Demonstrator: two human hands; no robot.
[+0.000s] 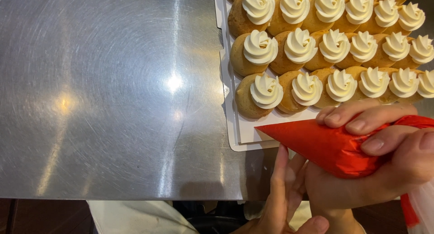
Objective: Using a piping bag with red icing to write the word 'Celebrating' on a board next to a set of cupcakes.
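A brushed steel table point(113, 94) fills most of the view, scuffed in circular swirls and throwing back bright spots of light. Its near edge runs along the bottom, with dark floor and a strip of pale cloth point(140, 216) below it. At the right end of the table sits a white tray point(242, 139), packed with rows of golden puffs point(246, 103), each topped with a swirl of white cream; the rows run off the top and right edges of the picture.

The right hand point(384, 157) comes in from the right, low over the tray's near corner, knuckles up and turned toward the left. Its fingers are clenched round a red piping bag point(325, 146): fingertips lie across the top of the bag and the thumb wraps beneath. The bag tapers to a point aimed left, its tip over the bare white front strip of the tray, just in front of the nearest puffs and not touching them. The twisted clear end of the bag trails off at the lower right.

The left hand point(285, 202) rises from below the table edge, fingers loosely straight and pointing up, resting against the underside of the bag and the right hand; it grips nothing
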